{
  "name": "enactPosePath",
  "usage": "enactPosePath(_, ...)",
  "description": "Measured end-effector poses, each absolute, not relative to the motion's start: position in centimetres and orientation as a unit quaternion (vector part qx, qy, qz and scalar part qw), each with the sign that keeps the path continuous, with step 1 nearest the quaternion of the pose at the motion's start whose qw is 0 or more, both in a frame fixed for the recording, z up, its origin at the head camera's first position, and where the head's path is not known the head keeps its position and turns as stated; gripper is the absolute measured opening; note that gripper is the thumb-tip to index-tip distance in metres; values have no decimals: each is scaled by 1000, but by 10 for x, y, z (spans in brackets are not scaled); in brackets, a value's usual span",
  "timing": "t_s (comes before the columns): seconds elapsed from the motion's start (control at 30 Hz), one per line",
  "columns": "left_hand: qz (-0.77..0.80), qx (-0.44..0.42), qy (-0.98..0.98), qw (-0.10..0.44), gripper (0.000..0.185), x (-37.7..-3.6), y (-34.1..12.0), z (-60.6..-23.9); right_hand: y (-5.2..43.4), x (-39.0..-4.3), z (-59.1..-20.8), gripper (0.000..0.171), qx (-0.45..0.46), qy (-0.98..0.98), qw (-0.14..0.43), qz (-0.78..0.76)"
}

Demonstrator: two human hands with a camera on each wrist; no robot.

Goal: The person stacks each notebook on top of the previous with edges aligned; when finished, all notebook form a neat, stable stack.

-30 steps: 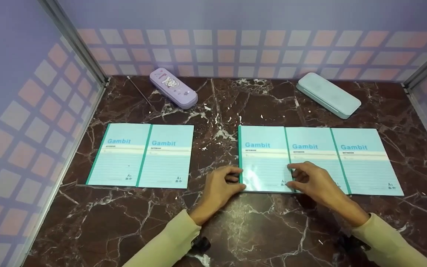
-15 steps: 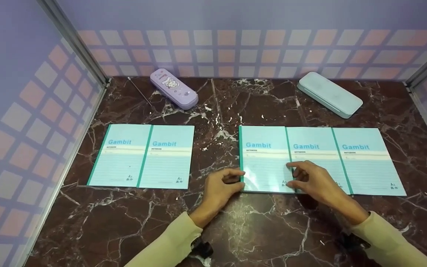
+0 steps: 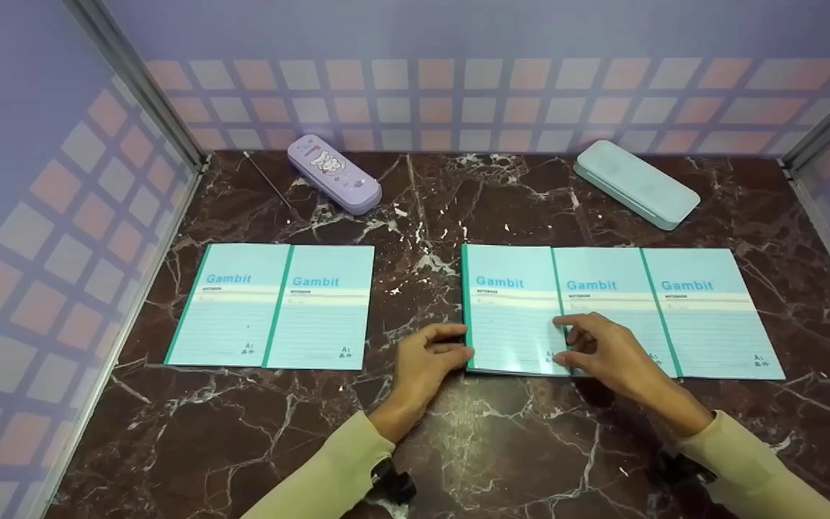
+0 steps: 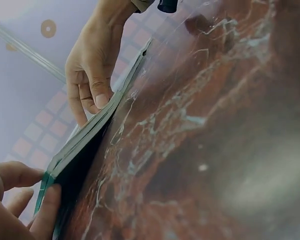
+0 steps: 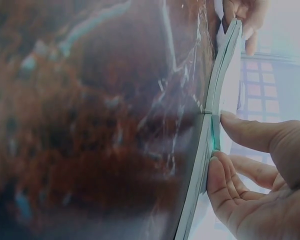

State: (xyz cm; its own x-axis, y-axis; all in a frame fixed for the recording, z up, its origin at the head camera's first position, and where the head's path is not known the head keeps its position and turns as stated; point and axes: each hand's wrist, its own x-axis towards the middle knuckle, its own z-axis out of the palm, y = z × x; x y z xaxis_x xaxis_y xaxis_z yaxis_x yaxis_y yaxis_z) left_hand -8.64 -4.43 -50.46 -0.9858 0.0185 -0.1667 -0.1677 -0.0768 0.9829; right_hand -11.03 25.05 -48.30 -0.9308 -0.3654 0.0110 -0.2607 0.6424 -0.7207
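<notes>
A pale blue Gambit notebook (image 3: 509, 317) with a green spine lies leftmost in the right-hand row of three. My left hand (image 3: 418, 367) holds it at the spine, with finger and thumb at the green edge (image 4: 44, 187). Its spine end stands a little off the table, showing a dark underside in the left wrist view. My right hand (image 3: 613, 353) holds the opposite edge with curled fingers. Thumb and fingertips are close together there in the right wrist view. The middle notebook (image 3: 602, 263) and right notebook (image 3: 710, 317) are alongside, the middle one partly hidden by that hand.
Two matching notebooks (image 3: 267, 306) lie side by side at the left. Behind them are a purple pencil case (image 3: 334, 175) and a thin pencil-like stick (image 3: 267, 180). A pale blue case (image 3: 637, 184) lies at the back right. Checked panels (image 3: 458, 108) border the dark marbled table.
My left thumb has shifted slightly up along the spine of the notebook. The right hand keeps its place at the opposite edge, and the other notebooks stay put.
</notes>
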Motion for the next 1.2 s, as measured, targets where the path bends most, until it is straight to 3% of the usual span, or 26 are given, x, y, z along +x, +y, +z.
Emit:
enactPosePath(0.27,720,-38,689,72,37,-86,-53,-505,244,-110,-483,51,-173,906,65,-381)
enactPosePath(0.63,611,4,791,18,34,-81,-81,-502,218,-105,-485,51,-237,909,45,-339)
enactPosePath(0.9,536,90,838,38,51,-82,-89,-495,215,-94,-483,65,-304,917,6,-257)
enactPosePath(1.2,511,123,850,39,54,-82,-88,-496,214,-93,-484,59,-306,918,-17,-253)
